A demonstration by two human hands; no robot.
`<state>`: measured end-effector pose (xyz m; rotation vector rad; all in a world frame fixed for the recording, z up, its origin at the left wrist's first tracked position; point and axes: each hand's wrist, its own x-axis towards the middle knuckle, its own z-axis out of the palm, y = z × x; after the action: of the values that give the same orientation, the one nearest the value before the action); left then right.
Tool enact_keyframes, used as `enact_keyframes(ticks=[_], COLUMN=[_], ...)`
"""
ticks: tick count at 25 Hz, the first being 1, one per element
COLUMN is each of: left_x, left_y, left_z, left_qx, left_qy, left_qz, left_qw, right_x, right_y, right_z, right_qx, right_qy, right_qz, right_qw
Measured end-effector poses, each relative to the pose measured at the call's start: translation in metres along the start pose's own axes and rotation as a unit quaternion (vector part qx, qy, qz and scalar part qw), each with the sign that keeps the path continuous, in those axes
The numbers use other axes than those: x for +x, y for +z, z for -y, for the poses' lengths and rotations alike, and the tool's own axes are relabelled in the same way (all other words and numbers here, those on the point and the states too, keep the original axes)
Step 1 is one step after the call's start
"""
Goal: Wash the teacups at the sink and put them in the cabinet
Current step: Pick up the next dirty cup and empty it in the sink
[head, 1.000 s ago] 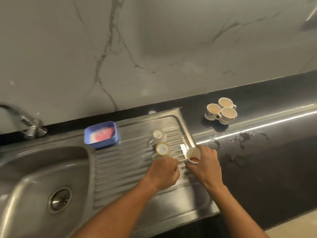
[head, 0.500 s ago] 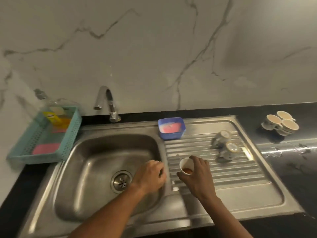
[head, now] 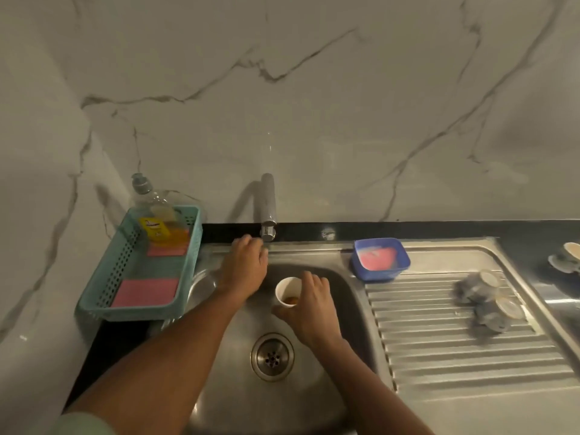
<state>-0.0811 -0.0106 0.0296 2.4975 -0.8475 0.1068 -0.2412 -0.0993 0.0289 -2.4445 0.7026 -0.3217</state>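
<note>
My right hand (head: 310, 309) grips a white teacup (head: 287, 291) with brown dregs inside, held upright over the steel sink basin (head: 314, 387), below the tap. My left hand (head: 246, 265) reaches to the base of the chrome tap (head: 268, 208), fingers curled beside it; whether they touch the handle is unclear. Two blurred teacups (head: 485, 298) lie on the ribbed drainboard (head: 455, 356) at the right. More white teacups (head: 568, 255) stand on the dark counter at the far right edge.
A blue tub (head: 381, 260) with a pink sponge sits at the sink's back right corner. A teal basket (head: 138, 265) at the left holds a soap bottle (head: 157, 215) and pink cloths. The drain (head: 272, 356) is mid-basin. A marble wall rises behind.
My right hand has carried the teacup left from the drainboard to over the basin. My left hand has moved from the drainboard up to the tap. The view has swung left.
</note>
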Motion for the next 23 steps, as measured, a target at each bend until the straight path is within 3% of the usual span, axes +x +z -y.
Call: enact_keyframes(ticks=[7, 10, 16, 23], left_x=[0.066, 0.064, 0.062, 0.06], left_y=[0.026, 0.028, 0.023, 0.023], left_z=[-0.004, 0.007, 0.018, 0.018], left_qx=[-0.227, -0.244, -0.328, -0.339], left_qy=[-0.143, -0.122, -0.102, -0.11], left_qz=[-0.03, -0.073, -0.076, -0.071], left_qw=[0.963, 0.959, 0.936, 0.932], right_x=[0.053, 0.061, 0.072, 0.067], right_y=[0.051, 0.061, 0.069, 0.074], right_z=[0.013, 0.011, 0.019, 0.011], right_qx=[0.031, 0.054, 0.064, 0.075], right_qy=[0.005, 0.015, 0.017, 0.019], right_qz=[-0.001, -0.012, -0.019, -0.014], right_qw=[1.0, 0.998, 0.998, 0.997])
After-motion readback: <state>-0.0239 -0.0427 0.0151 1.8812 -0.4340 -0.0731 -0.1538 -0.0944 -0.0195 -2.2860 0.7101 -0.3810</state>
